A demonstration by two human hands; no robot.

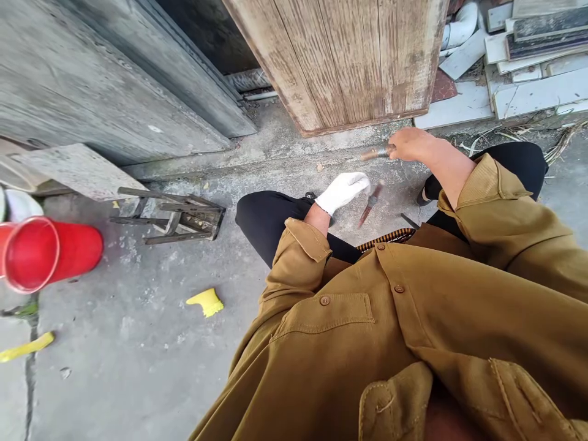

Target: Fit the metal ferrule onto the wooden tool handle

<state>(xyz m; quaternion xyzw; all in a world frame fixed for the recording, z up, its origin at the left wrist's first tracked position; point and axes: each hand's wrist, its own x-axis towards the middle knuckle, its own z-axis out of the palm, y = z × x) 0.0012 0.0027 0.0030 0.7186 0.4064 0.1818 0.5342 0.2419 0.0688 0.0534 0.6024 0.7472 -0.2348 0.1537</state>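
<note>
Right hand (pixel 408 144) gripping brownish rod (pixel 375 153); white-gloved left hand (pixel 343 191) curled, cannot tell if holding; reddish-brown tool (pixel 369 207) just right of it.

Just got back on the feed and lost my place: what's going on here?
The person's bare right hand grips a short rod near the lower edge of a wooden panel. The white-gloved left hand is beside a brown stick; whether it touches it is unclear. Off to the left are a stool and a red bucket.
</note>
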